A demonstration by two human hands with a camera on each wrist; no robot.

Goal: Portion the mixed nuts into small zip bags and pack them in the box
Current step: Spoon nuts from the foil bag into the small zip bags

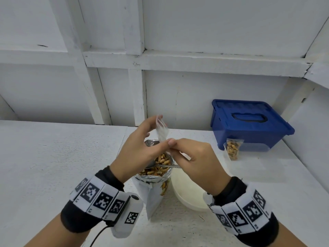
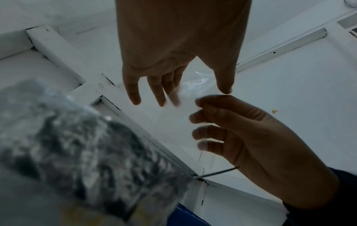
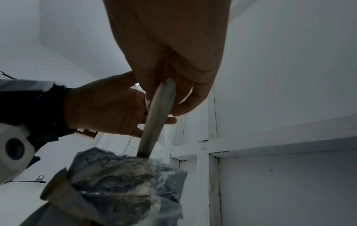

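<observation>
No brand name or readable writing shows anywhere; the only markings are black-and-white square code patterns on the wrist bands (image 1: 99,198) at the bottom of the head view.

In the centre of the head view both hands meet above the open foil bag of nuts (image 1: 156,173), which stands on the white table (image 1: 53,166). The left hand (image 1: 137,150) and the right hand (image 1: 194,161) both pinch a small empty clear zip bag (image 1: 162,131) that stands up between them, its top near the left fingertips. The right hand also has its lower fingers curled round the handle of a metal spoon (image 1: 165,166), which lies across the mouth of the foil bag, bowl end to the left. A cream bowl (image 1: 187,191) sits just right of the foil bag, partly under the right wrist.

At the right of the head view a blue box (image 1: 249,122) with its lid on stands against the wall, and one filled zip bag of nuts (image 1: 232,148) leans on its front.

The left wrist view shows what the head view hides: the clear bag (image 2: 185,107) seen flat, with the right fingers (image 2: 208,119) curled behind its edge. The right wrist view alone shows the spoon handle (image 3: 158,116) from below, running from the curled right fingers down into the crumpled foil.
</observation>
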